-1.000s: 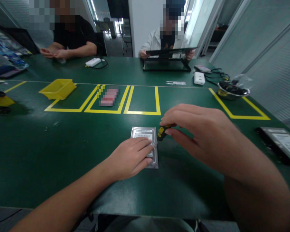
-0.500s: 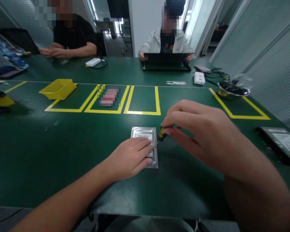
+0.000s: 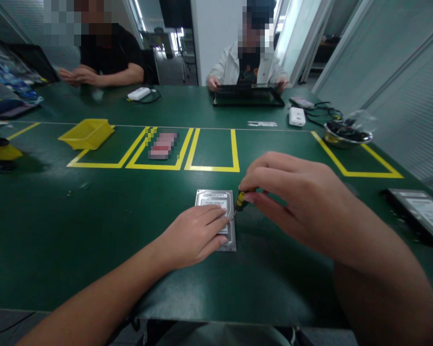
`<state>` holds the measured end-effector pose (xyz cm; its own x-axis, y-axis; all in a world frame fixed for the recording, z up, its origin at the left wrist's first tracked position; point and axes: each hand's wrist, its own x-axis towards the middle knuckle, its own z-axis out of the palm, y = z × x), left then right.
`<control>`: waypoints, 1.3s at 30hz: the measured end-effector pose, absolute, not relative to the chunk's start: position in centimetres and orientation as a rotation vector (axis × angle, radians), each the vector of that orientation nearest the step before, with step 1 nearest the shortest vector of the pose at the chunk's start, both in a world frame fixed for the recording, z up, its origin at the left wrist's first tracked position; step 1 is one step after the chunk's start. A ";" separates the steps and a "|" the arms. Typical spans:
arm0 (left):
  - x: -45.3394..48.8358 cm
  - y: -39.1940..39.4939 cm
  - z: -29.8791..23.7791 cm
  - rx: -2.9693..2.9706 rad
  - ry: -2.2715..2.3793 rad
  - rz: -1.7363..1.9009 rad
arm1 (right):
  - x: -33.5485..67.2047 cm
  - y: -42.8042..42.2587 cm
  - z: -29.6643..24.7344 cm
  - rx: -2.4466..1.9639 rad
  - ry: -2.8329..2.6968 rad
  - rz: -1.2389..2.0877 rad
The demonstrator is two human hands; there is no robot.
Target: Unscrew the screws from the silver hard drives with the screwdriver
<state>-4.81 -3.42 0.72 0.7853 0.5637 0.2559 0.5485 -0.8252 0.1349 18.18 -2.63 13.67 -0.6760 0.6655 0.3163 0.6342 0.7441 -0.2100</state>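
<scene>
A silver hard drive point(image 3: 231, 239) with a white label lies flat on the green table in front of me. My left hand point(image 3: 197, 235) rests across it with fingers stretched out, covering much of the label. Between the thumb and fingers of my right hand point(image 3: 292, 197) is a short screwdriver point(image 3: 241, 200) with a black and yellow handle. It leans over the drive's right edge, its thin shaft meeting the top near my left fingertips. The exact contact spot is too small to make out.
A second drive point(image 3: 424, 211) lies at the right. Yellow tape outlines, a yellow bin point(image 3: 88, 133), a pinkish blurred item point(image 3: 163, 145) and a metal bowl of dark parts point(image 3: 348, 134) are farther back. Two people sit opposite, one holding a dark flat panel point(image 3: 248, 96).
My right hand and the screwdriver have shifted very slightly; my left hand and the drive stay put. Across the table, the dark panel's raised part has tipped lower.
</scene>
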 end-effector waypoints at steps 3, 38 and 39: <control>-4.8 -3.4 0.7 2.920 0.908 0.447 | 18.2 -2.6 13.6 -0.983 -2.572 0.105; -4.8 -3.5 0.7 2.928 0.903 0.482 | 18.4 -2.7 13.3 -1.000 -2.468 0.118; -4.8 -3.5 0.7 2.927 0.904 0.481 | 18.4 -2.6 13.3 -0.990 -2.478 0.131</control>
<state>-4.76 -3.48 0.71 0.7819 0.5565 0.2809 0.5438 -0.8292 0.1291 18.43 -2.62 13.31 -0.6317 0.6721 0.3862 0.6278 0.7359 -0.2537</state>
